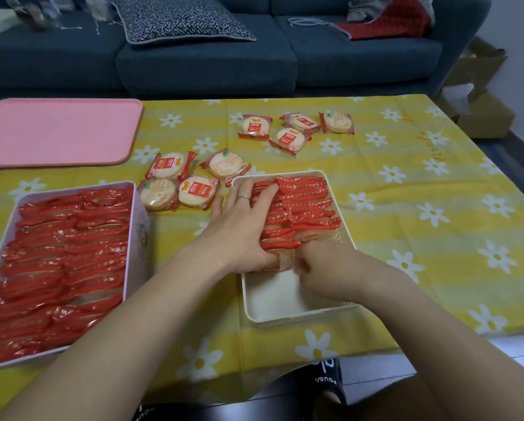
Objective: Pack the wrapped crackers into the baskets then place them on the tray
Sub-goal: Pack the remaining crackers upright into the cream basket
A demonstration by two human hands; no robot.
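Observation:
A white basket point(273, 302) in the middle of the table holds a row of red-wrapped crackers point(303, 202) standing on edge in its far part; its near part is bare. My left hand point(239, 226) lies flat on the left of that row. My right hand point(324, 268) is curled inside the basket, fingers closed on the nearest wrapped cracker point(280, 261). A pink basket point(139, 226) at the left is packed full of wrapped crackers point(60, 262). Several loose wrapped crackers point(175, 186) lie flat behind the baskets, and more loose crackers point(291, 129) lie farther back. The pink tray point(57, 132) sits at the far left.
A yellow flowered cloth point(421, 208) covers the table. A dark sofa point(209, 56) with a cushion stands behind it. Cardboard boxes point(479, 95) stand on the floor at the right. A sandalled foot point(324, 387) shows below the near table edge.

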